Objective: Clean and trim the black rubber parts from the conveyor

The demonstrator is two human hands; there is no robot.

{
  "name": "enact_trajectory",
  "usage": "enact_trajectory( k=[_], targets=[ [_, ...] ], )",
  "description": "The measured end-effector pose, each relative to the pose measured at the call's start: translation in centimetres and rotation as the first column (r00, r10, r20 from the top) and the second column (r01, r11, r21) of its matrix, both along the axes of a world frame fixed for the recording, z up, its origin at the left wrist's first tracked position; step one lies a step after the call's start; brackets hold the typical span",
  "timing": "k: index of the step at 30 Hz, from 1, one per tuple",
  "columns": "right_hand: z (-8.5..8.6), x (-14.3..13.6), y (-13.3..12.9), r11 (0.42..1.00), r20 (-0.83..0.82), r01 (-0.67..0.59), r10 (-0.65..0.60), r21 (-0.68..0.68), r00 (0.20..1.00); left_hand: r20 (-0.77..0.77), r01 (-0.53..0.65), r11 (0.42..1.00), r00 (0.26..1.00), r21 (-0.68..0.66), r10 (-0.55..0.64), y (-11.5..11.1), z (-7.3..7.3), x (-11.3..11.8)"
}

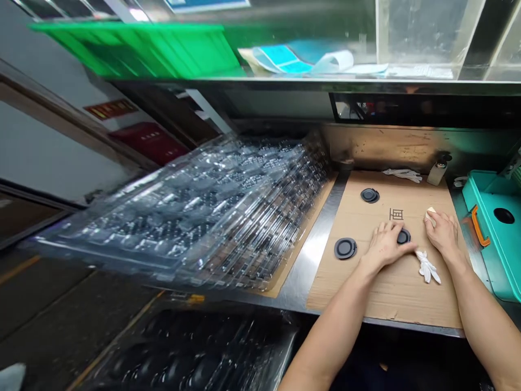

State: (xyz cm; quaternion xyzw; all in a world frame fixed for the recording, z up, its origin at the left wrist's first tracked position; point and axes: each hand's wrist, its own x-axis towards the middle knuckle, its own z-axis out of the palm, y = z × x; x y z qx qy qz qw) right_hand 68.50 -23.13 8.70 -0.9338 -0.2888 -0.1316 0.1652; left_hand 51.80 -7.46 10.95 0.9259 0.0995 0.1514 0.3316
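Facing upward | round black disc (404,237) | left hand (384,243) around its rim

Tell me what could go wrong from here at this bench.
The clear tray stack appears to jut past the bench, so a bump might topple it. The white bundle lies close to the left hand, which is at a dark round part, and might get in its way. The bottle standing beyond the right hand could be knocked over by a long reach.
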Motion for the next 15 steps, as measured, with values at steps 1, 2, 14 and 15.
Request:
enact_trajectory(
  k=[1, 2, 14, 15],
  targets=[
    [-0.1, -0.1, 0.0, 1.0, -0.003, -0.002, 0.002, 0.0, 1.0, -0.017, 0.054, 0.998, 0.998, 0.015, -0.054, -0.2, -0.1, -0.3],
    [-0.2, -0.1, 0.1, 1.0, -0.005, -0.002, 0.002, 0.0, 1.0, -0.031, 0.093, 0.995, 0.995, 0.024, -0.092, -0.2, -0.2, -0.4],
    [-0.8, -1.5, 1.0, 0.996, -0.079, 0.031, -0.024, 0.08, 0.997, -0.19, -0.361, 0.899, 0.892, 0.247, 0.411, 13.9, 1.0, 6.8],
    [-0.8, -1.6, 1.1, 0.996, -0.088, 0.027, -0.02, 0.081, 0.996, -0.233, -0.346, 0.897, 0.881, 0.275, 0.411, 14.8, 1.0, 7.4]
  ],
)
